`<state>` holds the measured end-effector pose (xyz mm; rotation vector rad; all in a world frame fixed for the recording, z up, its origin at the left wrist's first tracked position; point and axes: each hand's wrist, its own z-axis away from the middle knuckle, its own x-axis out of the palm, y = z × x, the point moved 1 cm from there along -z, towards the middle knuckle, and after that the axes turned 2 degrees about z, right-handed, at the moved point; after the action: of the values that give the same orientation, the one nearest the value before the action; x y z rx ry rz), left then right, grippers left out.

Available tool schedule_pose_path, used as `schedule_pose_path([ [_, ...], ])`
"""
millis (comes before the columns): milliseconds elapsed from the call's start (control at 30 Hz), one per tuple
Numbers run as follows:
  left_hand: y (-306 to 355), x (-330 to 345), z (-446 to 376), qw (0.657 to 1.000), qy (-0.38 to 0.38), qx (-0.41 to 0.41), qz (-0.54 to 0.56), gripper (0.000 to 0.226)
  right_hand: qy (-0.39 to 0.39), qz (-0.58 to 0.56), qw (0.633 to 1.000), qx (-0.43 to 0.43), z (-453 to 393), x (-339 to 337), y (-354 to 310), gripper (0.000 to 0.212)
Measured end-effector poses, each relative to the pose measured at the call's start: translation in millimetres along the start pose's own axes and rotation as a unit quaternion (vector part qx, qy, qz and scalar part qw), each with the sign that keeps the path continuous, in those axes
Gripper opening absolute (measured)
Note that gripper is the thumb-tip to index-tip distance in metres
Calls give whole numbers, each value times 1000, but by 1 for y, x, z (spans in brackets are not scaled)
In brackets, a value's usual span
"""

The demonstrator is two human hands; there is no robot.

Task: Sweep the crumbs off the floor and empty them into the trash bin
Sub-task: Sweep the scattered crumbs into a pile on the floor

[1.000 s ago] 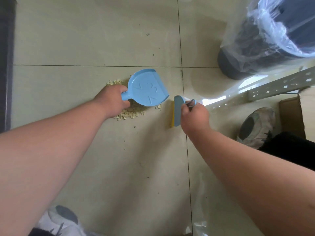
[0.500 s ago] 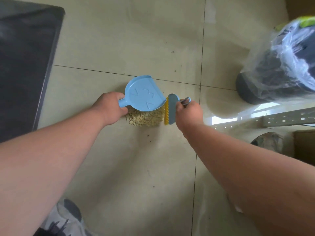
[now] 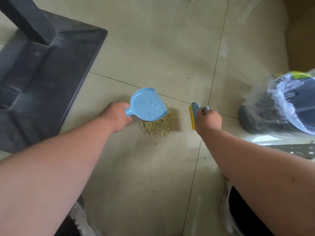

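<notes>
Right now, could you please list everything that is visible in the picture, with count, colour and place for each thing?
dustpan: one, light blue, underside up, tilted over the far edge of the crumbs, handle in the left hand
crumbs: one pile, beige, on the floor between the two hands
brush: one, blue back with yellow bristles, right of the pile, apart from it
trash bin: one, dark with a clear plastic liner, at the right edge
floor: beige tiles with dark joints
furniture base: one, dark grey, upper left
cardboard: brown, upper right corner
left hand: one, shut on the dustpan handle
right hand: one, shut on the brush
</notes>
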<state>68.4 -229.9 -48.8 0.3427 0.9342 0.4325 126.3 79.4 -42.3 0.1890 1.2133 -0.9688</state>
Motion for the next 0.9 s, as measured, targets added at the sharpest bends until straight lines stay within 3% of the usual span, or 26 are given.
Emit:
schedule_pose_path([
  [200,-39,23,-8,1000,0,-25,-15,10,4,39,999,-29,-38,16,9,25],
  [567,-57,40,-2,1000,-6,-29,-1,19,-62,-18,995,-79,-14,63,-15,33],
  [700,-62,40,0,999,-7,-32,7,20,-26,-62,994,-84,-19,54,-19,23],
  [900,-76,32,-11,999,0,-49,20,23,12,-51,997,-59,-61,42,-12,26],
])
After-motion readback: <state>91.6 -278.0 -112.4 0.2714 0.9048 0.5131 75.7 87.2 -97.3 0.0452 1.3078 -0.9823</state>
